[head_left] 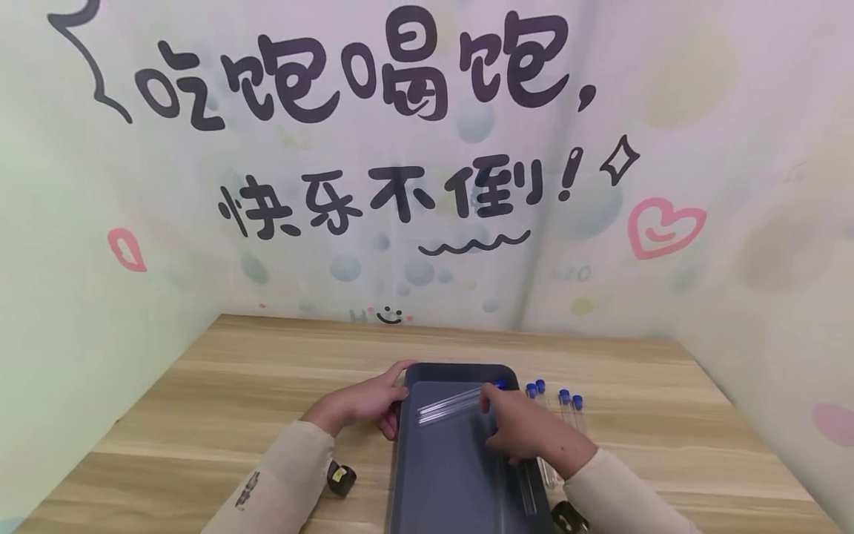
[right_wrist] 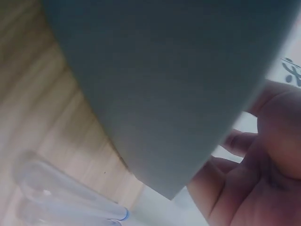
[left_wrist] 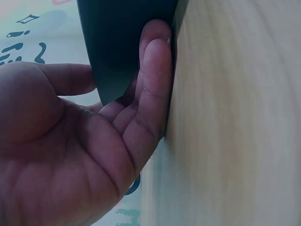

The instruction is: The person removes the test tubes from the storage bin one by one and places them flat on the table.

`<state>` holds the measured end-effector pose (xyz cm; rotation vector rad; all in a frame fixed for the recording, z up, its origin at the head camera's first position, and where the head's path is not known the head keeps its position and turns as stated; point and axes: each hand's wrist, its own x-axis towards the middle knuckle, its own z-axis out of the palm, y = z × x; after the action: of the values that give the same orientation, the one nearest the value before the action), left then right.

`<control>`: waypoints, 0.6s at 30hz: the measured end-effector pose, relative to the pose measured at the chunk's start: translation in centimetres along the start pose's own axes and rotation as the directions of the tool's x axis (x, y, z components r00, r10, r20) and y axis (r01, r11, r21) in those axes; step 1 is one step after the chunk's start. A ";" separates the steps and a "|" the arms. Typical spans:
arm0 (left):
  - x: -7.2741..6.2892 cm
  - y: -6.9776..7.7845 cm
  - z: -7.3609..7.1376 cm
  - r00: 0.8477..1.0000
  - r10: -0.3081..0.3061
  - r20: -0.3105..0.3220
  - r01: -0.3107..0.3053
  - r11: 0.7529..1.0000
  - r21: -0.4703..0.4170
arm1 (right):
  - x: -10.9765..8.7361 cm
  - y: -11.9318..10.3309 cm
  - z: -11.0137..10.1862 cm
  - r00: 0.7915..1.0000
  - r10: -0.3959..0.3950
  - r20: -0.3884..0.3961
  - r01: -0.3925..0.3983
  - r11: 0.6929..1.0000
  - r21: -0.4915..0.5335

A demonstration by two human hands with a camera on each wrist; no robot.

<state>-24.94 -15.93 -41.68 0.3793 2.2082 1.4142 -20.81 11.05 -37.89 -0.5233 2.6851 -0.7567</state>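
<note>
My left hand [head_left: 373, 400] grips the left side of a dark grey tray [head_left: 443, 475]; its thumb lies at the rim and the other fingers curl at the wall and underside, seen in the left wrist view. Two clear test tubes [head_left: 450, 406] with blue caps lie slantwise in the tray's far part. My right hand [head_left: 523, 426] is over the tray's right side, index finger by those tubes' capped ends. Below it, another test tube [head_left: 527, 489] lies along the right side, partly hidden; I cannot tell if the fingers pinch it.
Several blue-capped test tubes [head_left: 570, 408] lie on the wooden table [head_left: 267, 371] right of the tray. A small black object with a yellow label [head_left: 342, 478] sits by the left forearm, and another dark object [head_left: 567, 515] by the right. A printed wall cloth [head_left: 400, 282] stands behind.
</note>
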 end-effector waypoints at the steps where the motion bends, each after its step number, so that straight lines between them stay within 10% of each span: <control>1: 0.0 0.0 0.0 1.000 -0.001 0.001 0.001 1.000 -0.002 | 0.2 0.0 0.0 1.000 0.004 0.009 -0.004 1.000 0.003; 18: -0.1 -0.1 -0.1 1.000 0.010 0.002 -0.010 1.000 -0.012 | 2.0 -1.7 -1.3 0.977 0.127 0.170 -0.157 0.972 0.174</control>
<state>-24.88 -16.08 -41.77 0.3876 2.1983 1.4305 -22.62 9.43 -36.24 -0.3251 2.4450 -0.8754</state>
